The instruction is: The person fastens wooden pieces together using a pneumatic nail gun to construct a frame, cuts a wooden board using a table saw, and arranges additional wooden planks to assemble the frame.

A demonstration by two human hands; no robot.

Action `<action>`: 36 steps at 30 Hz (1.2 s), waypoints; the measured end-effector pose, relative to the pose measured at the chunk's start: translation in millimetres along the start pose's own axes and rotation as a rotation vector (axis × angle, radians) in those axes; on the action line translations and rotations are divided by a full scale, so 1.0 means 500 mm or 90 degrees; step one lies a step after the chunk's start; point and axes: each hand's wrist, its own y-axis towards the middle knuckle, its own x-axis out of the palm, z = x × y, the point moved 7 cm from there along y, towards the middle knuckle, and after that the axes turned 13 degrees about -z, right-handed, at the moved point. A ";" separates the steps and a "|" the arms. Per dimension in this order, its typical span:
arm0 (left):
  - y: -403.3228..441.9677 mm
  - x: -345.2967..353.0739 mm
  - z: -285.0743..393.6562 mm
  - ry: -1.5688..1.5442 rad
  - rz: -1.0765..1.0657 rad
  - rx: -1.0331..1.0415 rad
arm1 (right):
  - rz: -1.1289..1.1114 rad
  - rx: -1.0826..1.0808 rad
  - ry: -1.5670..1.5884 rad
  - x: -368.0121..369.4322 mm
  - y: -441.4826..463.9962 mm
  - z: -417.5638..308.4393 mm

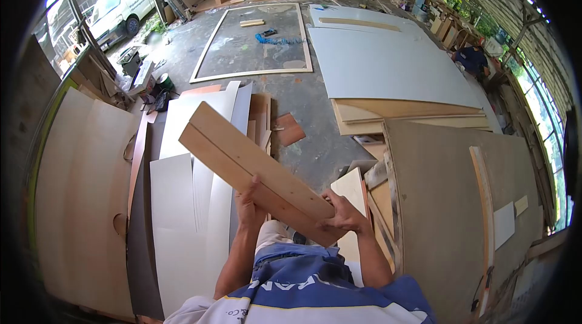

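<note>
Nearest us, our blue-and-white shirt (pixel 303 303) fills 6 o'clock as we hold two pale boards (pixel 267 169) above the workshop floor (pixel 315 157), their far ends angled toward 11 o'clock. Our left hand (pixel 247 200) clasps one long edge around mid-length, its thumb on the face; our right hand (pixel 345 212) pinches the opposite edge near the close end. Fingers underneath we cannot tell. Good handling, we judge, means even pressure, seam snug, tips clear of the white sheets (pixel 173 203) at 10 o'clock.
</note>
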 end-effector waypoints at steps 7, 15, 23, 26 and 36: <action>0.240 -0.113 0.044 0.004 0.061 0.044 | -0.043 -0.096 0.001 -0.118 0.301 0.016; 0.683 -0.132 0.071 -0.034 0.073 0.066 | -0.047 -0.038 0.032 -0.391 0.623 0.010; 1.082 -0.066 0.033 0.062 -0.020 -0.013 | 0.141 -0.025 0.025 -0.657 0.795 0.026; 1.196 -0.048 0.005 0.061 -0.007 -0.039 | 0.136 0.017 0.054 -0.734 0.866 0.058; 1.703 -0.051 -0.032 0.045 0.002 0.014 | 0.072 -0.008 0.058 -1.120 1.250 0.110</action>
